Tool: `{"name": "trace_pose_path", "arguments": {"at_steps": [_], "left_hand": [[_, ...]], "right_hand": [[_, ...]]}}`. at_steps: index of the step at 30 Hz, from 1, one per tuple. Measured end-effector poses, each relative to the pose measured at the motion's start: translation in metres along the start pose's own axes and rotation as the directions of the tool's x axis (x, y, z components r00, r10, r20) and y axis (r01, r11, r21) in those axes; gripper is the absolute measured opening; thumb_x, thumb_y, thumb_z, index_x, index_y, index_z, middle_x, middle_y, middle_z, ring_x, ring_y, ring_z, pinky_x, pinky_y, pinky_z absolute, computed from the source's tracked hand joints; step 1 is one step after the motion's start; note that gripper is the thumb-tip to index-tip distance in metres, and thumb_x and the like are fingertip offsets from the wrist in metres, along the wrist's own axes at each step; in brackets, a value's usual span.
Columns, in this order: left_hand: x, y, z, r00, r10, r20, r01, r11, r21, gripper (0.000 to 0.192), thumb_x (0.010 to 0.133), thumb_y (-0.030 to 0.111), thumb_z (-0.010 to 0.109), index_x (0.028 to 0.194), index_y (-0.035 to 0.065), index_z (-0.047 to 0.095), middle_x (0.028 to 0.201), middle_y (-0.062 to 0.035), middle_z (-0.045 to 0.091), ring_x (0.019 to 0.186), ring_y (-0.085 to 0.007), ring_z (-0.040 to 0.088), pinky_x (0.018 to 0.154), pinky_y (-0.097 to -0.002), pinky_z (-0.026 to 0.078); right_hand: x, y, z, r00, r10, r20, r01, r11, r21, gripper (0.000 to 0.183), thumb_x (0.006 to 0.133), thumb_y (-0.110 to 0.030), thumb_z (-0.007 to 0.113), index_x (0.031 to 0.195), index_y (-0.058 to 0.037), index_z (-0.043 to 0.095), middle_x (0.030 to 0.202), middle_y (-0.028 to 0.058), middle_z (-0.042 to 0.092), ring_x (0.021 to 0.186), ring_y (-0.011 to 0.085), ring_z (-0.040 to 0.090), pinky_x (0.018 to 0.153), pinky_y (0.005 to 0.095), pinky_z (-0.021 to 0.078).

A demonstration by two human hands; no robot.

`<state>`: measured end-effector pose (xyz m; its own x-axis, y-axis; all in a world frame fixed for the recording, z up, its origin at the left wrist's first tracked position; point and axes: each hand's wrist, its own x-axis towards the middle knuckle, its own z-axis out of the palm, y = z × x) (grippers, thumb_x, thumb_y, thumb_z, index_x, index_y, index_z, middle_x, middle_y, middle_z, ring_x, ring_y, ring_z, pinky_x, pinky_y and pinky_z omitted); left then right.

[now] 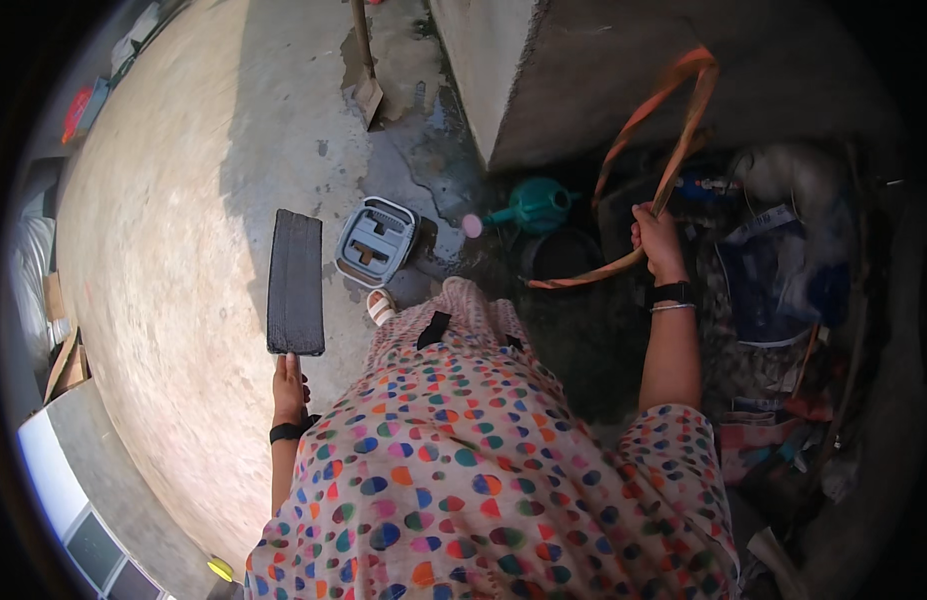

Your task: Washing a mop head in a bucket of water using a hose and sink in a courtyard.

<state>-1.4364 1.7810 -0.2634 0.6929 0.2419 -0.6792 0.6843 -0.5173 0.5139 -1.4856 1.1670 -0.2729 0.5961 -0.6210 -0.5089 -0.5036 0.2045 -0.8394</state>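
My left hand (289, 390) grips the short handle of a flat, dark grey mop head (296, 283), held up over the concrete floor. In my right hand (658, 236) is a looped orange-brown strap (687, 142); its loop rises above the fist and one end trails to the left. A grey-blue plastic bucket (377, 241) with slots in its top stands on the floor ahead of my sandalled foot. Between it and the strap are a green watering can (538, 206) with a pink rose and a dark round basin (564, 259).
A shovel (369, 97) stands near the wet floor at the top. The corner of a concrete wall (493, 82) juts in ahead. Bags (763, 270), cloths and other clutter lie along the right. Wood pieces (65, 360) and white sheeting (32, 255) are at the far left.
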Motion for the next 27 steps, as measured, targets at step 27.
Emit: {"name": "trace_pose_path", "arguments": {"at_steps": [27], "left_hand": [[0.007,-0.03,-0.014,0.995,-0.052,-0.082,0.042,0.992,-0.12,0.035,0.093,0.046,0.038,0.105,0.0148,0.048,0.061,-0.0009,0.04,0.039,-0.0097,0.036,0.035,-0.0243,0.032]], "right_hand": [[-0.028,0.036,-0.066,0.979,0.007,-0.203,-0.008,1.0,-0.003,0.023,0.086,-0.025,0.061,0.084,-0.0045,0.05,0.063,0.0005,0.047,0.052,0.0098,0.047,0.051,0.0257,0.0434]]}}
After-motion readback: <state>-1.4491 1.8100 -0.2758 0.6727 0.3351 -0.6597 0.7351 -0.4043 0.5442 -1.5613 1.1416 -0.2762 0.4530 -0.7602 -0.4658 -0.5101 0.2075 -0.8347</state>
